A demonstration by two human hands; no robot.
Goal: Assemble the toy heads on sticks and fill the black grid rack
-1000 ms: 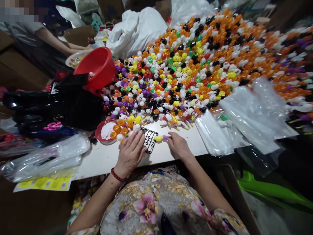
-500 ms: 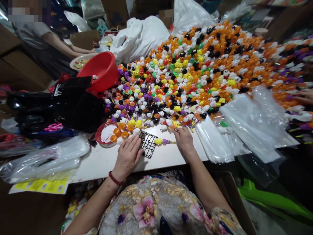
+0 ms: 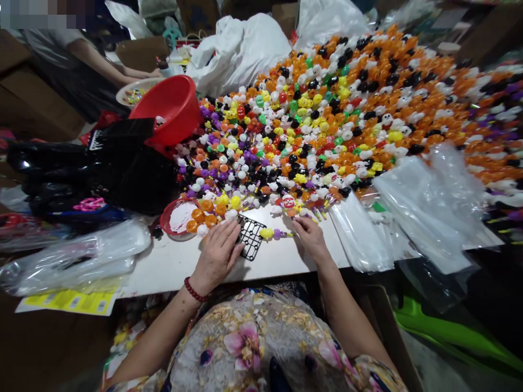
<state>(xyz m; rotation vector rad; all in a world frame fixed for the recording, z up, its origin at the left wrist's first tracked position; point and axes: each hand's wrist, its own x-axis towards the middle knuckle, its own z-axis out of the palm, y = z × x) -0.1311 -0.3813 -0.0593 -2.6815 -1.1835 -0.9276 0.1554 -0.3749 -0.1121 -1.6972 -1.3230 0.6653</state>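
My left hand (image 3: 220,246) lies with its fingers stretched out over the left edge of a black plastic grid (image 3: 252,239) on the white table. Just right of the grid is a small toy with a yellow top and a purple part (image 3: 269,233). Between thumb and fingers, my right hand (image 3: 309,235) pinches the lower end of a toy stick with a red-and-white figure top (image 3: 288,202). That figure stands upright in front of the heap of small plastic toys (image 3: 302,130).
At the left are a red mesh basket (image 3: 165,220), a red basin (image 3: 180,106) and black plastic bags (image 3: 134,174). Clear plastic bags (image 3: 363,234) lie to the right of my right hand. Another person's arm (image 3: 100,64) reaches to a bowl (image 3: 125,95) at the back left.
My right hand has picked up the red-and-white figure toy from the near edge of the heap. My left hand stays on the grid, and the view has shifted slightly.
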